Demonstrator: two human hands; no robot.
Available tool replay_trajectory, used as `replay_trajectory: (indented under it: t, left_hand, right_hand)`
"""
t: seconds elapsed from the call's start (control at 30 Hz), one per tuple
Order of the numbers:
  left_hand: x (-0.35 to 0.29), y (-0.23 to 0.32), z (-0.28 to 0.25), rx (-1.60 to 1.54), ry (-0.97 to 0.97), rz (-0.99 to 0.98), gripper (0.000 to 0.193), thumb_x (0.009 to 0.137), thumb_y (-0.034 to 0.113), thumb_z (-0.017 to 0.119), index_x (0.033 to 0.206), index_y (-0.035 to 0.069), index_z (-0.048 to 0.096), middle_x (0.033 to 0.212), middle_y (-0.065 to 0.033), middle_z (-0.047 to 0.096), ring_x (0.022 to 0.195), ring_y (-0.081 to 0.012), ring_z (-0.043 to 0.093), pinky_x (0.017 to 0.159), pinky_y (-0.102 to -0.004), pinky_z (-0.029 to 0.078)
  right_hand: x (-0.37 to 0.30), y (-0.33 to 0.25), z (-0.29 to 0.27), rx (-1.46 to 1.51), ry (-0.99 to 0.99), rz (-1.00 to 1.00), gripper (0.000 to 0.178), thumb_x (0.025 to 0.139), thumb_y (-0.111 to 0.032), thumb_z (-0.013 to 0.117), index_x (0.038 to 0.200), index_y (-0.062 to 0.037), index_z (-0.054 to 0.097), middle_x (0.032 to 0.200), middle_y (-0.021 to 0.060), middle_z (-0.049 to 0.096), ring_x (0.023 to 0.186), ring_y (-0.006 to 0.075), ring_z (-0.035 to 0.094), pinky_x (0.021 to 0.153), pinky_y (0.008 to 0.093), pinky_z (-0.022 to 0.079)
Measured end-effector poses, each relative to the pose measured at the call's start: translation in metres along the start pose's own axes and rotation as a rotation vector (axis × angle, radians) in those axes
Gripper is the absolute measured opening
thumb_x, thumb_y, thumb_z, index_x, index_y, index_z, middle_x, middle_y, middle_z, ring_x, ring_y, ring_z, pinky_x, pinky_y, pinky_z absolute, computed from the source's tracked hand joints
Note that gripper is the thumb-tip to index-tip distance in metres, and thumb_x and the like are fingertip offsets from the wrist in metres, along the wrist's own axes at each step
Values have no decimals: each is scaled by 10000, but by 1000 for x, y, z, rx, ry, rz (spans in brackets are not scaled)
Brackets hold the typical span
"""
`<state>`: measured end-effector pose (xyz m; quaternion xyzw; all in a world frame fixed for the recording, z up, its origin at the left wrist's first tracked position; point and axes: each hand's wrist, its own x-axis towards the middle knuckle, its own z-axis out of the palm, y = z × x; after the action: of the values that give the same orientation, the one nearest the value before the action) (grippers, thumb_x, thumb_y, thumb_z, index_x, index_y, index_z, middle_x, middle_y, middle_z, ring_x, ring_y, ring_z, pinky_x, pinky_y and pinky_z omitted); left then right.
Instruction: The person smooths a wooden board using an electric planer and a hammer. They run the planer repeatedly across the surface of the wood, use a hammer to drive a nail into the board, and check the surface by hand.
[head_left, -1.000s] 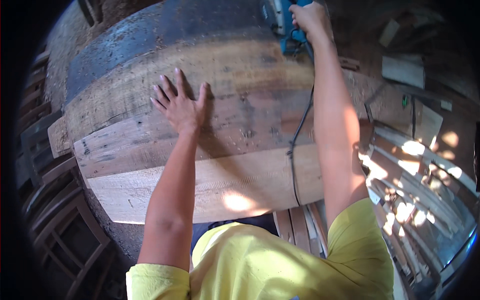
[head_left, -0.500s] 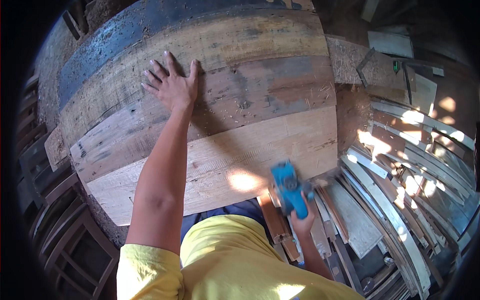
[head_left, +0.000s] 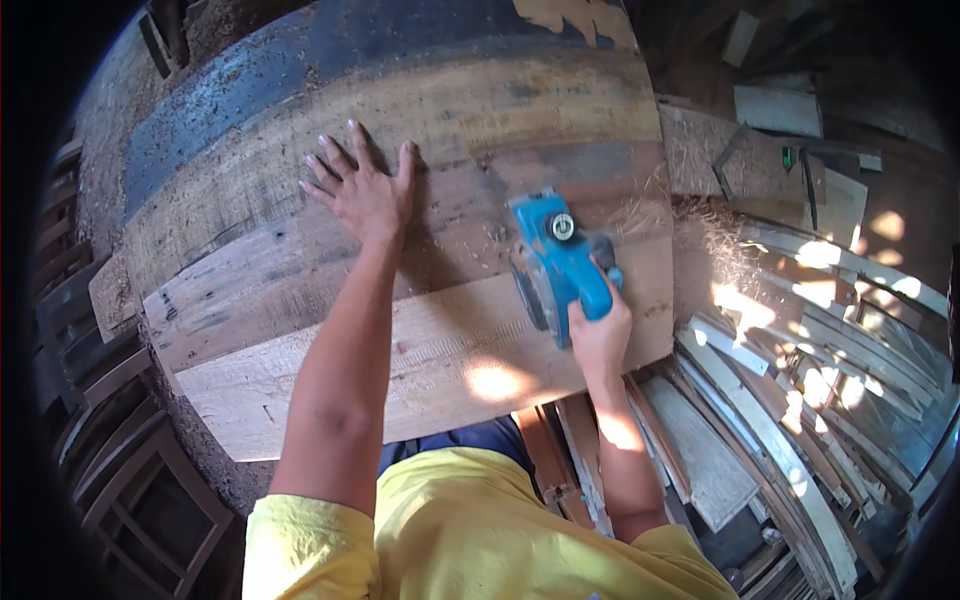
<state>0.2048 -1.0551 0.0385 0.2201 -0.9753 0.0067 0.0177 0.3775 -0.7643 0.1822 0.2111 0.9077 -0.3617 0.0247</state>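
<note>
A wide wooden panel (head_left: 300, 355) made of joined planks lies in front of me; its near strips are pale, the middle ones brown, and the far strip dark. My left hand (head_left: 368, 198) rests flat on the middle planks with its fingers spread. My right hand (head_left: 603, 330) is wrapped round the rear handle of a blue electric hand planer (head_left: 562, 255). The planer sits on the right part of the panel, over the brown and pale planks. Its underside is hidden, and shavings fly off to its right.
Stacked wood strips and boards (head_left: 760, 400) fill the floor at the right. Dark wooden frames (head_left: 150, 510) stand at the lower left. Beyond the panel's right edge lies a shavings-covered board (head_left: 690, 150), with a dark angled piece (head_left: 727, 160) on it.
My right hand has carried the planer from beside the panel's near edge up and away from me onto the planks. Shavings now spray at its right. My left hand stays spread on the panel.
</note>
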Motion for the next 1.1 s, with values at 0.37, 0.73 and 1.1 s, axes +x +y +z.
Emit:
replay_trajectory:
  t: [0.37, 0.73, 1.1]
  left_hand:
    - [3, -1, -12, -46, -43, -17, 954, 1016, 842, 431, 1790, 304, 274, 1837, -192, 230, 1693, -470, 146, 1363, -665, 22]
    - [4, 3, -18, -77, -89, -19, 978, 998, 849, 468, 1791, 319, 249, 1839, -177, 200, 1691, -468, 130, 1370, -658, 22]
    - [0, -6, 4, -27, -14, 3, 961, 1024, 862, 385, 1796, 308, 241, 1829, -214, 238, 1684, -493, 169, 1357, -674, 27]
  right_hand:
    - [243, -149, 89, -90, 128, -211, 323, 849, -180, 747, 1147, -78, 821, 1016, 269, 788, 1011, 487, 752, 891, 550, 597]
    - [475, -226, 168, -99, 207, -357, 389, 786, -312, 811, 1090, -71, 832, 1111, 268, 805, 1087, 473, 767, 934, 543, 605]
    - [401, -193, 154, -27, 39, -295, 385, 783, -245, 780, 1039, 38, 824, 1002, 344, 780, 1005, 446, 805, 847, 530, 617]
